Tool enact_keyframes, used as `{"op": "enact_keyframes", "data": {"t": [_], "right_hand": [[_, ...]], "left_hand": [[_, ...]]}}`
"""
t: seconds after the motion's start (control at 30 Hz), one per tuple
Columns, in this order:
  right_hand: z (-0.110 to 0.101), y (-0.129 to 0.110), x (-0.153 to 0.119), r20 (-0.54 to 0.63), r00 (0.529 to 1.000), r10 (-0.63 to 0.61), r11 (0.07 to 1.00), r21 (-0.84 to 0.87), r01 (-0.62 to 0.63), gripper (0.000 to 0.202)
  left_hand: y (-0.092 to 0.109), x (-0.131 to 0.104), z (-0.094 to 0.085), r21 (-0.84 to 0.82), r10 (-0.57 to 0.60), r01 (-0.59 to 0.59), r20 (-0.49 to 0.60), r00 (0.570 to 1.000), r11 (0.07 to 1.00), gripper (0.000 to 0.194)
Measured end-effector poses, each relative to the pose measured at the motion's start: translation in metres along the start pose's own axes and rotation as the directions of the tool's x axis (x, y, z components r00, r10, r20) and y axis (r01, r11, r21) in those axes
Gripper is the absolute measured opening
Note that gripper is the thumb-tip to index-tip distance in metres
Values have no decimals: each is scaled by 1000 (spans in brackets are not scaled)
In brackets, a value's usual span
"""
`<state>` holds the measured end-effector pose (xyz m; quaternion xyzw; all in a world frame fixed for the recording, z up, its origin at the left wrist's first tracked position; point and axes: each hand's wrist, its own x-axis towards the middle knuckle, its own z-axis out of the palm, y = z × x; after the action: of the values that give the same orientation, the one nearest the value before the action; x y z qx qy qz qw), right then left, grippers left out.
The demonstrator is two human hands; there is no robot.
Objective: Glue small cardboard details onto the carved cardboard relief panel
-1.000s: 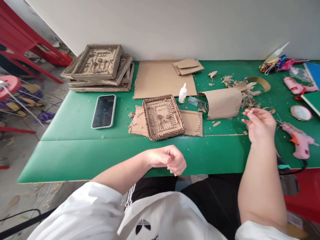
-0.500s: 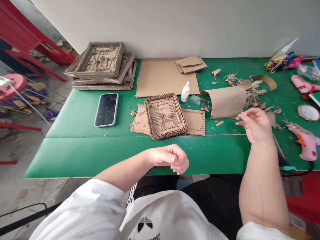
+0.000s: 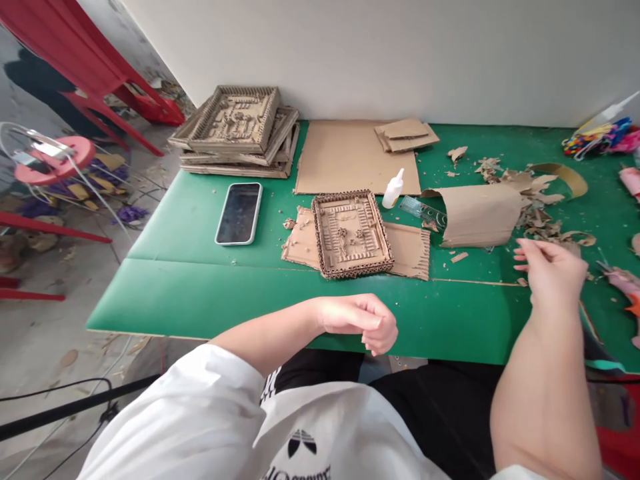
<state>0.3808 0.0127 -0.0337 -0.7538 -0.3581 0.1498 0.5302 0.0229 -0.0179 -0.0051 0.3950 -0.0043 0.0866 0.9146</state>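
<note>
My left hand (image 3: pixel 361 323) hovers at the table's front edge, its fingers curled into a loose fist with nothing showing in it. Nearest to it lies a small square cardboard tray (image 3: pixel 353 233) with corrugated walls and raised cardboard pieces inside. The tray rests on a flat cardboard strip (image 3: pixel 407 250). Over on the right, my right hand (image 3: pixel 553 267) has its fingers drawn together beside torn cardboard scraps (image 3: pixel 543 223); what they pinch, if anything, is hidden. A curved cardboard sheet (image 3: pixel 480 215) stands to its left. Behind the tray is a white glue bottle (image 3: pixel 393 191) next to a clear ruler (image 3: pixel 420 212).
A phone (image 3: pixel 240 213) lies at the left of the green table (image 3: pixel 165 287). Stacked cardboard trays (image 3: pixel 235 130) stand at the back left, beside a flat cardboard sheet (image 3: pixel 345 160) with smaller pieces (image 3: pixel 406 135). A pink glue gun (image 3: pixel 623 287) sits at the right edge.
My view has swung left, so the table things sit further right in it. My right hand has turned palm-down and its fingers have drawn closer together. The left hand keeps its loose fist.
</note>
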Motion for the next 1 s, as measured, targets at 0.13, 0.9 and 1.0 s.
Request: {"op": "enact_keyframes", "data": {"t": [0.13, 0.9, 1.0], "right_hand": [[1, 4, 4, -45, 998, -33, 994, -107, 28, 38], [27, -59, -43, 692, 721, 30, 675, -546, 496, 8], [28, -56, -43, 693, 721, -5, 680, -526, 510, 7]], "left_hand": [[-2, -1, -2, -24, -16, 16, 6, 1000, 1000, 37], [0, 1, 0, -81, -105, 107, 37, 994, 991, 26], [0, 1, 0, -81, -99, 103, 42, 994, 991, 26]]}}
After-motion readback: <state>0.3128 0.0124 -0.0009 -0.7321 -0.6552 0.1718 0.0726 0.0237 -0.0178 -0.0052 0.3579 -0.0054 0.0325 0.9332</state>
